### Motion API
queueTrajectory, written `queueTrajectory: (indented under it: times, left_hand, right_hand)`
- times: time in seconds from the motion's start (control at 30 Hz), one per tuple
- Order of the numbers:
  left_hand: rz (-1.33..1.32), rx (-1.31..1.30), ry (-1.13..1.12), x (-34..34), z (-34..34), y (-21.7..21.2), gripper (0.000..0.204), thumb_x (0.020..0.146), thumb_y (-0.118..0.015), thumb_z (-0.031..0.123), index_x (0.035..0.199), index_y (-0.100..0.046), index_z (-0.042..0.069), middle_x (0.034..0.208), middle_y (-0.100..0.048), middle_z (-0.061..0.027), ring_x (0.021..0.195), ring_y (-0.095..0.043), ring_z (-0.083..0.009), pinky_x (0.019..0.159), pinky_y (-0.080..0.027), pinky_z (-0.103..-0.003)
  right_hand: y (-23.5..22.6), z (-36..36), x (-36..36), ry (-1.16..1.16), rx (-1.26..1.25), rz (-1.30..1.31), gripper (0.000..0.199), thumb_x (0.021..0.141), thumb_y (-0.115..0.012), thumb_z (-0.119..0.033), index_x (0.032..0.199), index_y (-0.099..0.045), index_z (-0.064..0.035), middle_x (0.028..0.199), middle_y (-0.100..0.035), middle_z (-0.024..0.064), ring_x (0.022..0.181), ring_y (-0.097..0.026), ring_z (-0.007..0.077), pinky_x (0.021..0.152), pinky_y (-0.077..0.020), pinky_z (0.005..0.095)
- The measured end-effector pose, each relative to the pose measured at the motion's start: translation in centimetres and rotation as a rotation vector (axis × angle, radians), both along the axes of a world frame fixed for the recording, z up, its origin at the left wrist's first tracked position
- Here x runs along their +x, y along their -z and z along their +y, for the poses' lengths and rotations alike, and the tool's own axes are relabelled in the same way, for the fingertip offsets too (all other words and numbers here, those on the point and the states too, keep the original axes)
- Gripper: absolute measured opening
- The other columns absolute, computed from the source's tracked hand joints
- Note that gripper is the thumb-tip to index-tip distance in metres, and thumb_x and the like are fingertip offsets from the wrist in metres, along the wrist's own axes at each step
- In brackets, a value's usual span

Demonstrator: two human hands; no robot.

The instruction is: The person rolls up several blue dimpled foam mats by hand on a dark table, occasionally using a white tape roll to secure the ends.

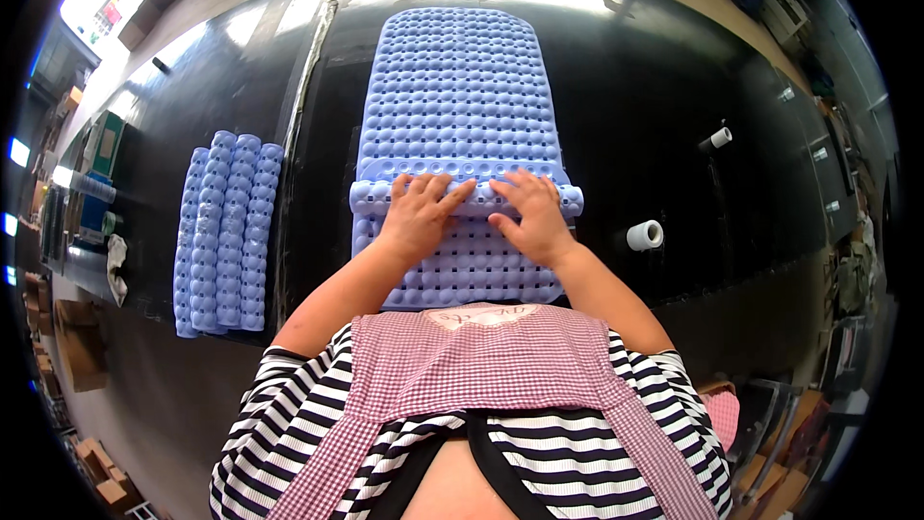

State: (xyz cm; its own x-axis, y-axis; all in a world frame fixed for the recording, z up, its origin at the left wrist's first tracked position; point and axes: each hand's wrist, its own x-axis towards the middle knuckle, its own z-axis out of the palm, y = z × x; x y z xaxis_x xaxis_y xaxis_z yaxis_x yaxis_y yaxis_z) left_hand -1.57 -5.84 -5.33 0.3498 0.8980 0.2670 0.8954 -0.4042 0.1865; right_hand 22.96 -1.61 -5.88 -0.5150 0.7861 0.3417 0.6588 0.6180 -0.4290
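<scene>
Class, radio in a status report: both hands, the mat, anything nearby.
Left hand and right hand flat on the fold of the blue mat. Rolled mats lie left. Tape roll right, apart.

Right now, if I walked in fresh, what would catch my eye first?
The long lilac bath mat studded with suction cups, stretched down the middle of the black table. The left hand and right hand press on a rolled fold across its near end. At the left lies a stack of rolled mats.

lavender bumpy mat (460,87) on black table (654,87), red-checked apron (500,356)
</scene>
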Motion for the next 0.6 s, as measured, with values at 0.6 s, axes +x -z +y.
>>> queueTrajectory:
  times: [0.6]
  left_hand:
    - [-0.004, 0.038, -0.015, 0.9, 0.2, 0.6, 0.067, 0.081, -0.077, 0.011, 0.143, -0.059, 0.03, 0.132, -0.059, -0.0071, 0.128, -0.052, -0.0292, 0.11, -0.031, -0.05]
  right_hand:
    - [2.0, 3.4, 25.3, 0.684, -0.605, 0.291, 0.014, 0.086, -0.061, -0.003, 0.097, -0.069, -0.0059, 0.085, -0.071, 0.008, 0.081, -0.069, 0.0204, 0.075, -0.0551, 0.0352]
